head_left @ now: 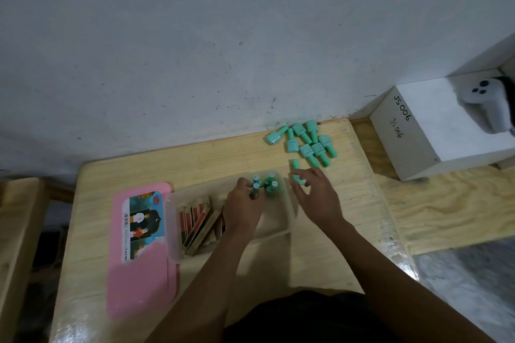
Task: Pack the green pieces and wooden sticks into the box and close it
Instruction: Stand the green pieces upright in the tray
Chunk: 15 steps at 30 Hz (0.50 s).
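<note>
Box (289, 211) centre bare; sticks (199, 224) crowd its left, upright green pieces (269, 182) its far end

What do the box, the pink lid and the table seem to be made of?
The clear rectangular box: probably thin plastic, translucent and slightly frosted, since the sticks show through its wall. The flat pink lid with its printed label: likely plastic too, smooth and evenly coloured. The pale table: wood or wood laminate, with faint grain lines and a low sheen; which of these, I cannot tell.
</note>
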Each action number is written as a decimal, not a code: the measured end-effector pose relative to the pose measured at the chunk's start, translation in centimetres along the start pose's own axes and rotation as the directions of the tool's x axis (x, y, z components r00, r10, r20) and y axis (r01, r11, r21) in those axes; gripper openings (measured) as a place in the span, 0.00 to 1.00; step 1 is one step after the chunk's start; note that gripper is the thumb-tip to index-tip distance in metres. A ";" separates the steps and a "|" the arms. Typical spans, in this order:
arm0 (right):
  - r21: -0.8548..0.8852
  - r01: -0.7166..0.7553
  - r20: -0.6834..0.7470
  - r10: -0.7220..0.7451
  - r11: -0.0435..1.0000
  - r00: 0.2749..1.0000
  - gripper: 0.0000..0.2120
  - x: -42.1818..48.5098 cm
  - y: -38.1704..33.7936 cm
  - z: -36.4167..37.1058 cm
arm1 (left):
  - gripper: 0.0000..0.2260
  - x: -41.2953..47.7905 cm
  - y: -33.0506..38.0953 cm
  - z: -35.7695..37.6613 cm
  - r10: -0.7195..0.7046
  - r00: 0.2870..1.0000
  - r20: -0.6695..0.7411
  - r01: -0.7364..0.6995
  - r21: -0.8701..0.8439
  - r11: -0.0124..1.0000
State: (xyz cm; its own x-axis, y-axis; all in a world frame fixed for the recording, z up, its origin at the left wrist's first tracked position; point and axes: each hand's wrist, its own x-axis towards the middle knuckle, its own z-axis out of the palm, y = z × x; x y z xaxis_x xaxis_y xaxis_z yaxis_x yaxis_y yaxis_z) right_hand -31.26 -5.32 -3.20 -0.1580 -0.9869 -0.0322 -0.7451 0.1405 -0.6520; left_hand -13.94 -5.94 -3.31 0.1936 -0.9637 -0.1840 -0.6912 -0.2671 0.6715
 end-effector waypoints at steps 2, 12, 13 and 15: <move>0.040 -0.164 -0.033 0.166 0.986 0.986 0.12 0.0 1.4 -0.7 | 0.11 -0.1 0.4 -0.4 0.041 0.998 -0.041 -0.040 0.028 0.999; -0.079 -0.405 0.241 0.411 0.911 0.879 0.14 3.7 3.7 -1.1 | 0.09 5.0 5.0 -1.4 0.333 0.941 -0.063 -0.327 0.094 0.940; -0.102 -0.402 0.241 0.415 0.910 0.877 0.14 4.3 3.5 -1.0 | 0.10 6.1 5.5 -1.3 0.345 0.938 -0.028 -0.341 0.110 0.934; -0.156 -0.386 0.248 0.414 0.909 0.876 0.15 5.4 3.0 -0.6 | 0.13 8.3 6.5 -0.6 0.308 0.948 0.076 -0.316 0.135 0.939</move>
State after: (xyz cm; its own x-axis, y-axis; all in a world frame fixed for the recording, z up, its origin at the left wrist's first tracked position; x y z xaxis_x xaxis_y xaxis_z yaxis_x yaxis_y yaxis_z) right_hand -34.74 -10.16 -4.85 -0.2858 -0.8257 -0.4864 -0.7174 0.5208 -0.4626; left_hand -16.41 -15.68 -0.02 -0.0825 -0.9963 -0.0223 -0.8045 0.0534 0.5916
